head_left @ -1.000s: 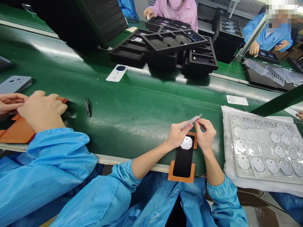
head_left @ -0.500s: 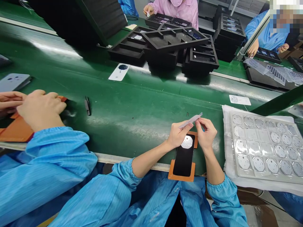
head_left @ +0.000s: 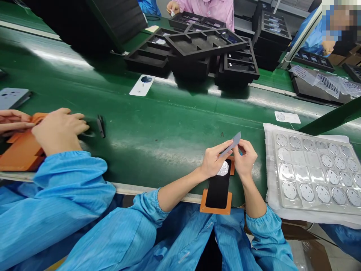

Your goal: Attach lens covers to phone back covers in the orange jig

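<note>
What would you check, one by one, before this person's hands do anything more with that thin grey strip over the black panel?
1. Both hands grip the grey strip: left hand, right hand: ok.
2. Black panel seated in its orange holder: ok.
3. Round patterned disc lies on the panel: ok.
4. Strip clean: cannot tell.
5. Clear tray of discs within reach: ok.
6. Co-worker's hand well apart: ok.

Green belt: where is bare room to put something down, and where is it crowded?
Bare belt lies between the tweezers, the white card and the hands. Crowded: black trays at the far edge, the blister tray at right, a neighbour's hand and orange pads at left.
</note>
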